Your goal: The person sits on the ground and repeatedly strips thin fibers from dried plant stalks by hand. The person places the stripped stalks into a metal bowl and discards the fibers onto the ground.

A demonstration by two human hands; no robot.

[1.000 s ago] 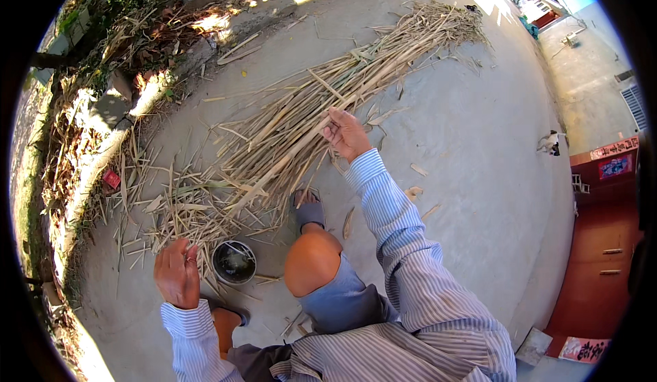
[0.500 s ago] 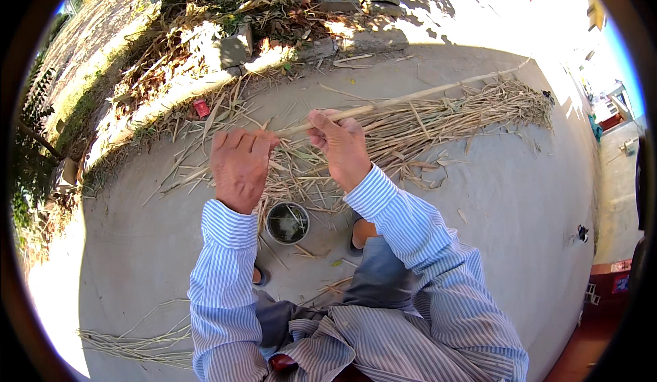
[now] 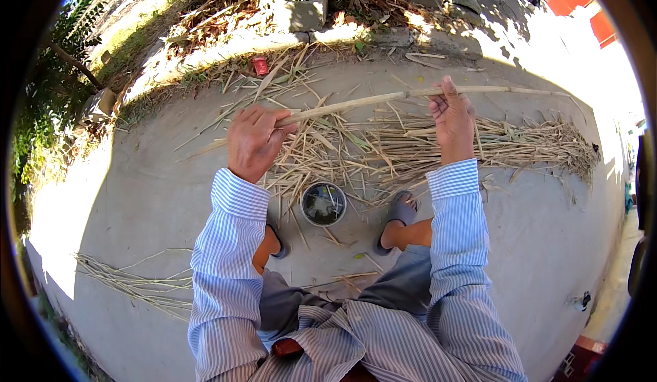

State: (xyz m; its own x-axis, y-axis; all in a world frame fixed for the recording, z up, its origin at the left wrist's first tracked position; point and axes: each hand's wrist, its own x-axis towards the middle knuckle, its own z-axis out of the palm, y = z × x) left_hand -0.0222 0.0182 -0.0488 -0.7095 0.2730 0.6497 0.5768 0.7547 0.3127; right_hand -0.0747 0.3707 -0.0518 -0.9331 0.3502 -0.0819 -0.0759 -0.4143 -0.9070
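Stretched across in front of me is a long pale dry stalk [image 3: 363,101], its thick end at the left and its thin end reaching far right. My left hand [image 3: 255,139] is closed round the thick end, the knuckles upward. Farther along, my right hand [image 3: 452,119] pinches the same stalk between thumb and fingers. Beneath it on the ground lies a big bundle of dry stalks [image 3: 527,139], with loose cut pieces [image 3: 318,146] spread to its left. Between my feet and those pieces stands a round bucket [image 3: 324,204] of dark water with bits floating in it.
Thin stalks [image 3: 137,281] lie in a small heap at the lower left. A red packet [image 3: 261,66] rests near the far edge of the concrete [image 3: 164,177]. Beyond are dry leaves and stone blocks [image 3: 309,14]. My sandalled foot [image 3: 397,221] is right of the bucket.
My right hand has slid right along the stalk, away from my left hand, which still holds the thick end. The whole view has shifted, so the bucket and bundle appear farther right.
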